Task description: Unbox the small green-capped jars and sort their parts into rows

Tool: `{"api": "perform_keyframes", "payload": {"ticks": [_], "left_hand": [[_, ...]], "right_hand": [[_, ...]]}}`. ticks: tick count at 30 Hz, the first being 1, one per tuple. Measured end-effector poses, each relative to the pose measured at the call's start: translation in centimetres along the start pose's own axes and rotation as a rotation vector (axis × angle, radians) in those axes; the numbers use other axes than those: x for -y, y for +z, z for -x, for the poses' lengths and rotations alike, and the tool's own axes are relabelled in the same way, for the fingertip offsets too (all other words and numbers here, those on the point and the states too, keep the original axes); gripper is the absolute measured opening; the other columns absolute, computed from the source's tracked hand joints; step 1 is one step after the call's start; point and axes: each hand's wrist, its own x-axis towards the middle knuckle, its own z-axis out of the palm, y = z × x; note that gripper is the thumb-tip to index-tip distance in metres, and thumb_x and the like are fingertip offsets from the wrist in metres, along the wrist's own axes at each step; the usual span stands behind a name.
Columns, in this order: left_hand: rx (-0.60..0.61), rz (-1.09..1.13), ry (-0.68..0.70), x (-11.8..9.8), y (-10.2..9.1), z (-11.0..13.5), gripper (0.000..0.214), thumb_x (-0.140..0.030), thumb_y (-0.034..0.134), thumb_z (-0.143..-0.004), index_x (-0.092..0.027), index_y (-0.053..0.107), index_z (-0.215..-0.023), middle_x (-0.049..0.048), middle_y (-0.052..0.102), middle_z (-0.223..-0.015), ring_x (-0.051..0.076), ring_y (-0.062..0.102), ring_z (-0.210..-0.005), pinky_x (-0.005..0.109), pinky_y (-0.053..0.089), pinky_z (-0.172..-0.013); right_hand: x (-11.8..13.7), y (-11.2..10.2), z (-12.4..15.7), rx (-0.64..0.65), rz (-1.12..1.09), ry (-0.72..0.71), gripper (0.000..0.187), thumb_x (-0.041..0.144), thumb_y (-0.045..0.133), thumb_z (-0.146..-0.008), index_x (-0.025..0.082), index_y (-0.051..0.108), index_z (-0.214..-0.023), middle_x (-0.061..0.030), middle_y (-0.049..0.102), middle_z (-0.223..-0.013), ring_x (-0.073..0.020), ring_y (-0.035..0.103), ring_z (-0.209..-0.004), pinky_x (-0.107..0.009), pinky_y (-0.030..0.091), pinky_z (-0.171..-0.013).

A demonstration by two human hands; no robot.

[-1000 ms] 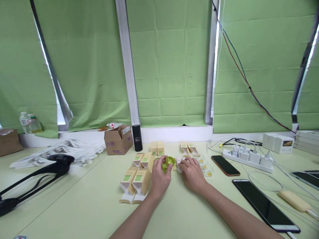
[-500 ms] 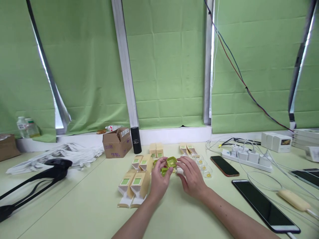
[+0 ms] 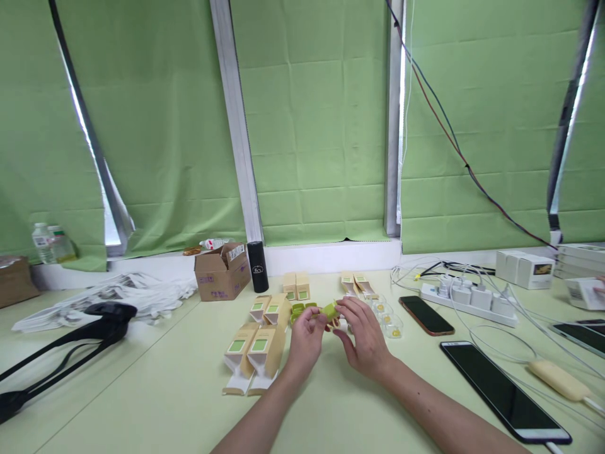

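Note:
Over the middle of the table, my left hand (image 3: 306, 337) pinches a small green plastic square piece (image 3: 329, 310) between thumb and fingers. My right hand (image 3: 363, 334) has its fingertips closed on the other side of the same piece, which is tilted. Below it, between the hands, something small is partly hidden and I cannot make it out. Just behind my left fingers lie other green plastic pieces (image 3: 297, 310). Tan paper boxes (image 3: 259, 350) with green square labels and open white-lined flaps lie to the left. Clear plastic cups (image 3: 387, 320) with yellow spots sit beside my right hand.
Farther back are more tan boxes (image 3: 296, 285), a cardboard carton (image 3: 222, 274) and a black cylinder (image 3: 258, 267). Right are phones (image 3: 503, 391), a white power strip (image 3: 467, 302) and loose cables. A person's hand (image 3: 600, 287) touches a white box (image 3: 583, 294) at the edge.
The green piece has turned from showing its hollow side to a tilted, side-on pose. At the right edge, another person's hand has appeared and the white box there has shifted.

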Motion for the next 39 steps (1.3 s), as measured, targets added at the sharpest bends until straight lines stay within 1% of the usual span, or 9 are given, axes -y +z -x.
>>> {"api": "perform_keyframes", "payload": {"ticks": [3, 6, 12, 18, 23, 28, 30, 32, 39], "left_hand": [[0.017, -0.013, 0.008, 0.4, -0.1, -0.2, 0.055, -0.072, 0.062, -0.085, -0.017, 0.061, -0.079, 0.0031, 0.069, -0.069, 0.016, 0.065, -0.064, 0.027, 0.052, -0.064], [0.017, -0.039, 0.002, 0.5, -0.1, -0.3, 0.06, -0.075, 0.059, -0.084, -0.017, 0.063, -0.074, 0.004, 0.068, -0.067, 0.016, 0.063, -0.061, 0.027, 0.051, -0.062], [0.03, -0.098, -0.026, 0.1, 0.2, -0.2, 0.07, -0.084, 0.051, -0.082, -0.018, 0.058, -0.059, 0.004, 0.063, -0.055, 0.017, 0.06, -0.054, 0.027, 0.047, -0.056], [0.09, -0.11, -0.07, 0.1, 0.5, 0.4, 0.073, -0.081, 0.04, -0.09, -0.018, 0.059, -0.058, 0.0051, 0.062, -0.052, 0.018, 0.059, -0.051, 0.028, 0.044, -0.054], [0.156, -0.204, 0.031, 0.4, 0.0, 0.6, 0.063, -0.066, 0.041, -0.099, -0.018, 0.065, -0.066, 0.0064, 0.068, -0.062, 0.02, 0.063, -0.062, 0.031, 0.049, -0.065], [-0.029, -0.374, 0.213, 0.0, -0.5, 0.4, 0.029, -0.048, 0.062, -0.095, -0.02, 0.066, -0.092, 0.0061, 0.066, -0.091, 0.021, 0.065, -0.087, 0.033, 0.053, -0.08], [-0.082, -0.382, 0.241, -0.1, -0.5, 0.4, 0.025, -0.041, 0.066, -0.093, -0.022, 0.067, -0.109, 0.0076, 0.062, -0.107, 0.021, 0.065, -0.097, 0.035, 0.054, -0.088], [-0.074, -0.388, 0.255, -0.2, -0.5, 0.5, 0.027, -0.037, 0.065, -0.094, -0.025, 0.067, -0.118, 0.0085, 0.059, -0.114, 0.021, 0.064, -0.102, 0.037, 0.054, -0.091], [-0.072, -0.441, 0.338, -0.2, -0.6, 0.5, 0.014, -0.029, 0.066, -0.092, -0.023, 0.076, -0.1, 0.009, 0.068, -0.101, 0.027, 0.058, -0.11, 0.041, 0.053, -0.092]], "right_hand": [[0.2, -0.1, -0.1, -0.012, 0.015, 0.019, 0.056, 0.014, 0.055, -0.095, 0.022, 0.042, -0.15, -0.0155, 0.059, -0.132, -0.0325, 0.054, -0.129, -0.058, 0.05, -0.106], [0.4, -0.2, -0.3, -0.02, 0.011, 0.033, 0.054, 0.015, 0.054, -0.096, 0.023, 0.043, -0.148, -0.0149, 0.06, -0.13, -0.0321, 0.056, -0.127, -0.057, 0.051, -0.104], [0.7, -0.2, -0.6, -0.009, -0.041, 0.048, 0.052, 0.018, 0.057, -0.096, 0.021, 0.044, -0.146, -0.0152, 0.06, -0.133, -0.0318, 0.054, -0.131, -0.057, 0.049, -0.109], [0.8, 0.2, -0.2, 0.051, -0.19, 0.144, 0.05, 0.026, 0.053, -0.098, 0.021, 0.042, -0.147, -0.0168, 0.059, -0.134, -0.0324, 0.056, -0.127, -0.055, 0.054, -0.103], [0.5, 0.6, 0.3, 0.063, -0.286, 0.281, 0.045, 0.029, 0.05, -0.101, 0.023, 0.043, -0.145, -0.0156, 0.06, -0.132, -0.0301, 0.059, -0.124, -0.049, 0.055, -0.102], [0.3, 0.5, 0.3, 0.027, -0.381, 0.384, 0.037, 0.034, 0.05, -0.102, 0.024, 0.049, -0.137, -0.0128, 0.062, -0.13, -0.0274, 0.062, -0.121, -0.044, 0.056, -0.1], [0.2, 0.4, 0.1, 0.036, -0.44, 0.392, 0.034, 0.035, 0.049, -0.103, 0.025, 0.052, -0.135, -0.0118, 0.062, -0.128, -0.0264, 0.062, -0.119, -0.041, 0.056, -0.099], [0.2, 0.3, -0.1, 0.044, -0.512, 0.404, 0.033, 0.037, 0.048, -0.103, 0.026, 0.054, -0.134, -0.0112, 0.062, -0.127, -0.0254, 0.063, -0.117, -0.039, 0.057, -0.097], [0.1, 0.7, 0.1, 0.046, -0.702, 0.51, 0.034, 0.043, 0.052, -0.101, 0.026, 0.06, -0.129, -0.01, 0.062, -0.121, -0.0224, 0.066, -0.099, -0.034, 0.06, -0.083]]}}
